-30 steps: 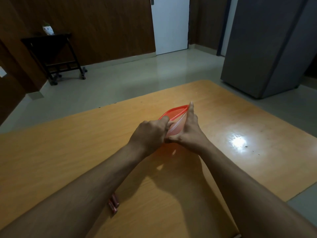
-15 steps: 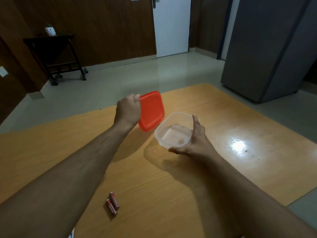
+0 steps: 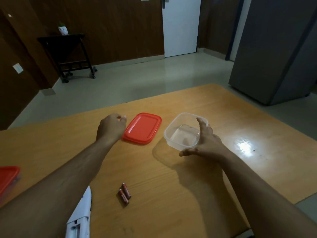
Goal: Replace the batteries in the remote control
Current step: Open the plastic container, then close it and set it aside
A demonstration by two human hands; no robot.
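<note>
Two batteries (image 3: 124, 194) well behind both hands' fingers.

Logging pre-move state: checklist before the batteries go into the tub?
1. Lid off the tub and flat on the table: ok.
2. Tub upright, mouth open, looks empty: ok.
3. Right hand steadies the tub's near side, thumb and fingers spread: ok.
4. Left hand free, holding nothing, beside the lid: ok.
5. Two batteries lie side by side, uncovered, near the table's front: ok.
6. Remote battery bay state: cannot tell, mostly hidden by the left forearm.
</note>
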